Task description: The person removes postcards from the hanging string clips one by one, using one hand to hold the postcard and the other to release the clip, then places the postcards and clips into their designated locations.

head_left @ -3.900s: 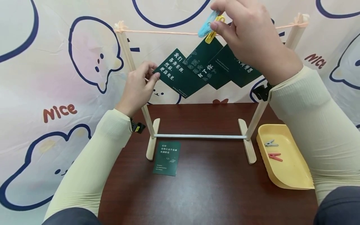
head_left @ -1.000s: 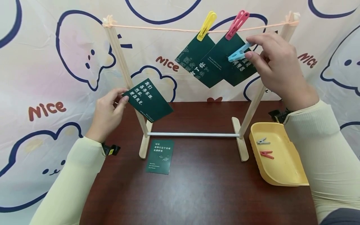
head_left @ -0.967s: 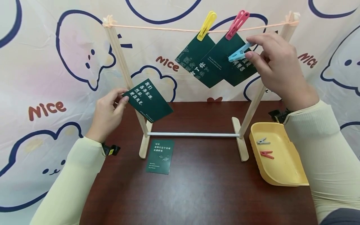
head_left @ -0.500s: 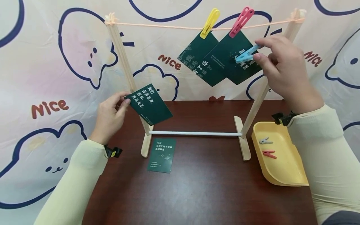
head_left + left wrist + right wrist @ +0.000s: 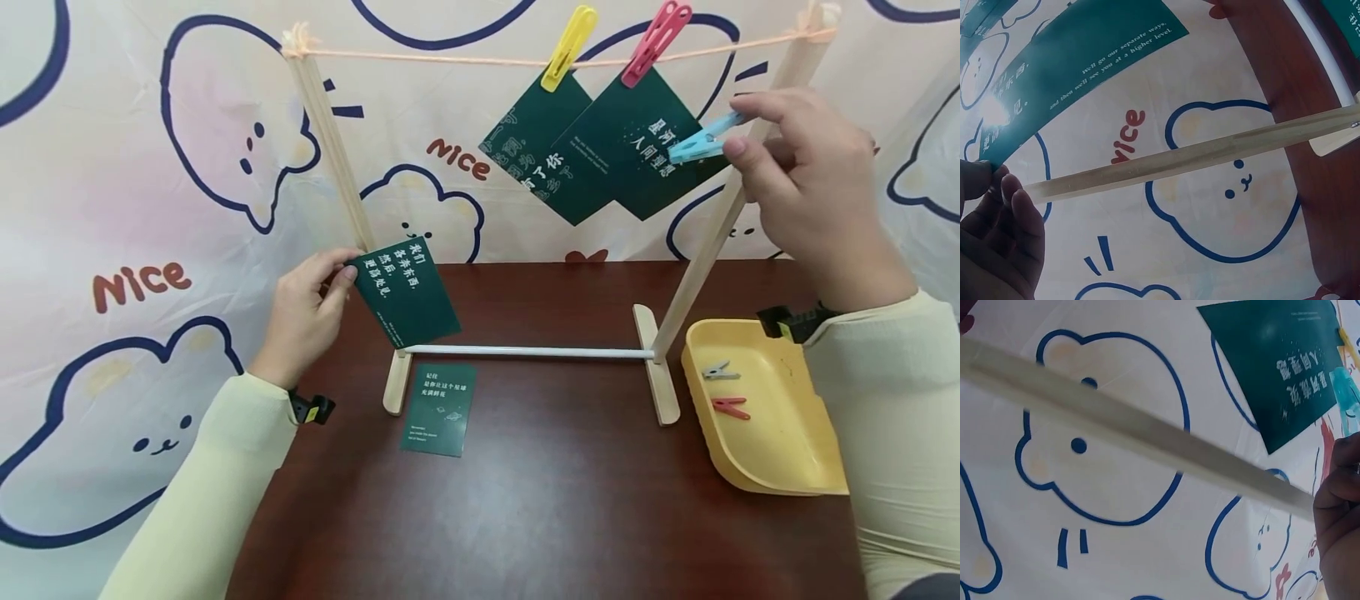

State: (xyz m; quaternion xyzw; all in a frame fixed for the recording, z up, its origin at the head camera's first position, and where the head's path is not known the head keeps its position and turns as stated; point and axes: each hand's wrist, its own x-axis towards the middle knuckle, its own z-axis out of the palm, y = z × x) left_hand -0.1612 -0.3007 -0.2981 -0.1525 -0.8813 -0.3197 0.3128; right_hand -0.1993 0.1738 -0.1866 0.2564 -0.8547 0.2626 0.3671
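Observation:
My left hand [image 5: 307, 308] pinches a dark green card [image 5: 408, 292] by its upper left corner, beside the rack's left post [image 5: 337, 150]. White lettering covers the card. In the left wrist view the thumb and a finger meet at the card's corner [image 5: 1085, 75]. My right hand [image 5: 817, 183] pinches a light blue clothespin [image 5: 701, 143] by its handles, its tip overlapping a hung card in the head view. Two green cards hang from the string [image 5: 420, 58]: one [image 5: 540, 150] under a yellow clothespin [image 5: 570, 48], the other [image 5: 637, 158] under a pink clothespin [image 5: 656, 43].
Another green card [image 5: 438, 410] lies on the brown table [image 5: 540, 508] near the rack's left foot [image 5: 397, 383]. At the right a yellow tray [image 5: 780, 450] holds a grey clothespin [image 5: 720, 371] and a red clothespin [image 5: 731, 407]. A white rod [image 5: 525, 352] joins the feet.
The blue clothespin has come off the string, and the left card has come away and down with my left hand. My right hand has since moved right and the left card has turned steeper.

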